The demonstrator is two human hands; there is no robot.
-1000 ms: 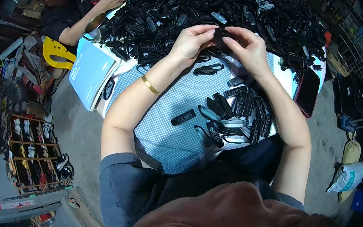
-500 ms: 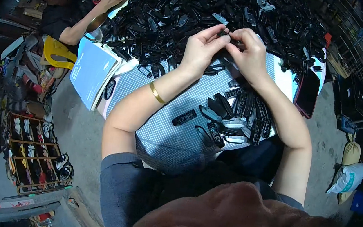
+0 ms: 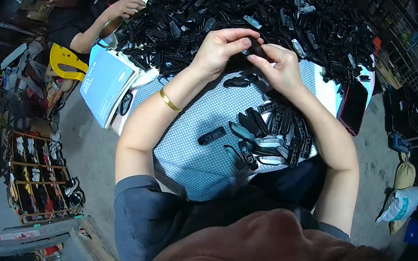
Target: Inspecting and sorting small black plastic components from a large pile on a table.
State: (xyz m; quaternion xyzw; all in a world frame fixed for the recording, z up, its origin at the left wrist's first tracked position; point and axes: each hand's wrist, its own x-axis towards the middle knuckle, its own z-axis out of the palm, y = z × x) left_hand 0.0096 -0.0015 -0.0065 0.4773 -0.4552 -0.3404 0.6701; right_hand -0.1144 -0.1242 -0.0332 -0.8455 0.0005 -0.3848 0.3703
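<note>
A dark, curved plastic piece (image 3: 254, 47) sits at the upper centre of the frame, between the person's two hands. The left hand (image 3: 216, 53) pinches it from the left, thumb and index finger closed on it; the right hand (image 3: 282, 69) has its thumb and bent fingers against its right side. The fingers cover most of the piece, so its full outline cannot be told.

Just beyond the hands, a broad mound of glossy black plastic pieces with some grey ones (image 3: 224, 9) fills the top of the frame. Below the right hand, right of centre, lies a smaller heap of black and silver-grey oblong pieces (image 3: 270, 140), on a pale blue-grey patterned cover (image 3: 189, 164). One black oblong piece (image 3: 212, 136) lies apart, left of that heap.

At the upper left, a shiny metal cup (image 3: 109, 34) stands against the mound's edge, above a thick light-blue book (image 3: 105, 86); what the cup holds cannot be made out. At the lower left, a brown-barred rack (image 3: 40, 165) has white, dark and coloured items in its rows. At the right, a tied beige sack (image 3: 405, 173) and a white bag with green print (image 3: 402, 203) hide their contents.
</note>
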